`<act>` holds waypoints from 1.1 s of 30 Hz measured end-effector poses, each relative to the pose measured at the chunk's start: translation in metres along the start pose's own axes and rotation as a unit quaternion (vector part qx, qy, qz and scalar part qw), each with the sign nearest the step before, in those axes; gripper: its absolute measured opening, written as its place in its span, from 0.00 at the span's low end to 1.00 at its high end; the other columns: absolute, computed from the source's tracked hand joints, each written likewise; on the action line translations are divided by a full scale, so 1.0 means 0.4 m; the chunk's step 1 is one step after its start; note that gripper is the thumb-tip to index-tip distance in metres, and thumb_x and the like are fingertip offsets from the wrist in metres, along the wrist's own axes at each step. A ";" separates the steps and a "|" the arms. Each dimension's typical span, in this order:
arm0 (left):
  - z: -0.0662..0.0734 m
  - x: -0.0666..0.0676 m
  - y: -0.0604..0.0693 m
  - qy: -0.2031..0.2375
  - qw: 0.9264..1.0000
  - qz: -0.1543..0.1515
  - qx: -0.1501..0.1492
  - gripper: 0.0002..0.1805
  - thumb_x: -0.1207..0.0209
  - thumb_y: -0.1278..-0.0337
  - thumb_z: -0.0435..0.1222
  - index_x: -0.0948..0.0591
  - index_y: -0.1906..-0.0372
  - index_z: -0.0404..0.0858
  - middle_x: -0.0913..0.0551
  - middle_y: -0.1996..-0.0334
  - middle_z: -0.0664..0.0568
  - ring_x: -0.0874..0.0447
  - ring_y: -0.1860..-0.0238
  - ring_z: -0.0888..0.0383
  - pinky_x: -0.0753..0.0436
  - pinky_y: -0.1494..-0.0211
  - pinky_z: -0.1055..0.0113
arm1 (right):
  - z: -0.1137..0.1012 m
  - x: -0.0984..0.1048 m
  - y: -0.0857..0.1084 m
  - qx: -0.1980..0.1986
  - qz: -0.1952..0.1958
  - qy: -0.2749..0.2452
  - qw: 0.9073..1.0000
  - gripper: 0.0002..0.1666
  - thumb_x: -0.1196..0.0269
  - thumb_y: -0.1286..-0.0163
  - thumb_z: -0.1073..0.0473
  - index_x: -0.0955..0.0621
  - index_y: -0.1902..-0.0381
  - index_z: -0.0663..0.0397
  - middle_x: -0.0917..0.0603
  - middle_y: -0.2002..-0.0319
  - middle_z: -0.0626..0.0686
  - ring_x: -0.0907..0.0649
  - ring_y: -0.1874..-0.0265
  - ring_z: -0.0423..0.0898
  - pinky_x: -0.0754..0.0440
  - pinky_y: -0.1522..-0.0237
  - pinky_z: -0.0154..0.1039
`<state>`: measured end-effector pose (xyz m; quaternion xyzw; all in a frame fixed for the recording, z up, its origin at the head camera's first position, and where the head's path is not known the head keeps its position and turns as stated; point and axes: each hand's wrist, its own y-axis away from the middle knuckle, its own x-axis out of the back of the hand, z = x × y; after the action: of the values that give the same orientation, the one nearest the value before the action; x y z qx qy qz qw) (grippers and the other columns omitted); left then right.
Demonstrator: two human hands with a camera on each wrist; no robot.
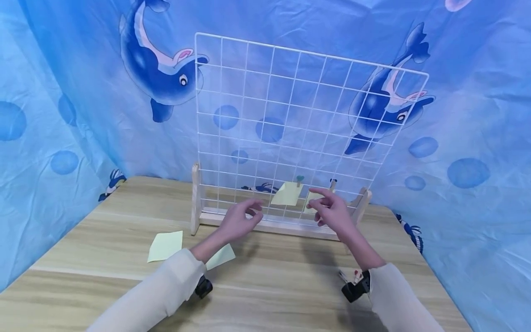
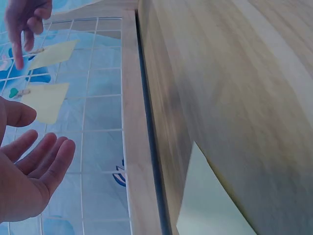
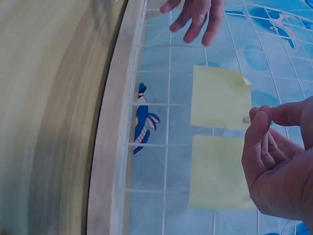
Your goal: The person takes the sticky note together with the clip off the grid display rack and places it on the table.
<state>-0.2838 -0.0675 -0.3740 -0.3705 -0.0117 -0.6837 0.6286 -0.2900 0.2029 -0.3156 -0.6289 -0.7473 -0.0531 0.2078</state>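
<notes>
A white wire grid (image 1: 274,46) stands upright in a wooden base (image 1: 265,225). Two pale yellow paper notes hang low on it: the left note (image 1: 286,194) by a small clothespin with a green heart (image 1: 299,179), the right note (image 1: 313,201) by a dark-topped clothespin (image 1: 333,183). My left hand (image 1: 240,220) hovers left of the notes, fingers loosely bent and holding nothing. In front of the right note is my right hand (image 1: 335,214), index finger extended, partly covering the note. Its thumb and index look apart in the head view, with nothing visible between them.
On the wooden table (image 1: 103,258), one loose note (image 1: 166,246) lies at left and another (image 1: 221,256) lies partly under my left forearm. Beside my right wrist are small clothespins (image 1: 357,275), one with red on it. Blue dolphin-printed cloth (image 1: 477,115) surrounds the table.
</notes>
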 end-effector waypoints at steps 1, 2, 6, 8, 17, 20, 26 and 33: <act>0.003 -0.004 -0.004 0.003 1.000 0.000 0.000 0.19 0.40 0.44 0.33 0.21 0.45 0.37 0.15 0.56 0.44 0.14 0.61 0.52 0.17 0.56 0.58 | -0.005 -0.003 -0.004 0.000 0.004 -0.009 1.000 0.26 0.42 0.30 0.60 0.28 0.34 0.51 0.15 0.58 0.65 0.20 0.81 0.43 0.18 0.77 0.38; 0.005 -0.008 -0.009 0.007 1.000 0.001 0.000 0.20 0.40 0.43 0.33 0.21 0.44 0.37 0.15 0.55 0.44 0.15 0.60 0.52 0.17 0.56 0.57 | -0.010 -0.005 -0.009 0.003 0.006 -0.014 1.000 0.27 0.42 0.30 0.60 0.29 0.33 0.50 0.15 0.58 0.65 0.20 0.81 0.44 0.18 0.77 0.38; 0.012 -0.018 -0.023 0.006 1.000 0.007 0.001 0.22 0.40 0.43 0.34 0.22 0.42 0.39 0.16 0.53 0.45 0.14 0.59 0.52 0.18 0.55 0.55 | -0.031 -0.015 -0.029 0.007 0.006 -0.022 1.000 0.31 0.42 0.30 0.58 0.33 0.30 0.46 0.15 0.58 0.63 0.20 0.80 0.44 0.18 0.76 0.38; 0.015 -0.020 -0.031 0.007 1.000 0.006 0.005 0.23 0.40 0.43 0.34 0.23 0.41 0.41 0.16 0.50 0.45 0.14 0.58 0.52 0.17 0.56 0.56 | -0.043 -0.021 -0.043 0.009 0.005 -0.021 1.000 0.32 0.42 0.29 0.57 0.34 0.29 0.44 0.15 0.57 0.64 0.20 0.79 0.45 0.17 0.75 0.38; 0.025 -0.037 -0.058 0.033 0.999 -0.007 0.024 0.28 0.39 0.42 0.34 0.27 0.35 0.45 0.17 0.49 0.43 0.14 0.57 0.49 0.16 0.56 0.58 | -0.072 -0.044 -0.103 -0.008 0.003 -0.009 1.000 0.32 0.44 0.28 0.56 0.37 0.28 0.44 0.15 0.58 0.63 0.19 0.77 0.49 0.17 0.74 0.37; 0.025 -0.045 -0.064 0.041 0.999 -0.005 0.033 0.28 0.39 0.42 0.34 0.27 0.35 0.47 0.17 0.50 0.43 0.14 0.58 0.50 0.16 0.57 0.59 | -0.069 -0.046 -0.113 -0.015 0.004 -0.010 1.000 0.32 0.45 0.28 0.57 0.36 0.28 0.46 0.15 0.60 0.62 0.20 0.78 0.48 0.17 0.75 0.37; 0.022 -0.061 -0.078 0.050 0.998 0.004 0.047 0.27 0.38 0.44 0.33 0.26 0.37 0.44 0.16 0.52 0.41 0.14 0.59 0.48 0.16 0.58 0.59 | -0.064 -0.052 -0.127 -0.026 0.007 -0.014 1.000 0.29 0.46 0.27 0.58 0.34 0.29 0.49 0.14 0.63 0.60 0.21 0.80 0.45 0.18 0.76 0.36; 0.023 -0.082 -0.090 0.059 0.996 0.028 0.064 0.23 0.39 0.43 0.34 0.22 0.41 0.39 0.15 0.55 0.41 0.13 0.59 0.49 0.15 0.58 0.60 | -0.062 -0.061 -0.133 -0.034 0.026 -0.019 0.999 0.23 0.47 0.27 0.60 0.28 0.35 0.54 0.15 0.63 0.55 0.22 0.82 0.40 0.19 0.78 0.33</act>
<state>-0.3127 -0.0273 -0.3681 -0.2888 -0.0078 -0.6841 0.6697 -0.3322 0.1611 -0.2928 -0.6553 -0.7326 -0.0610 0.1736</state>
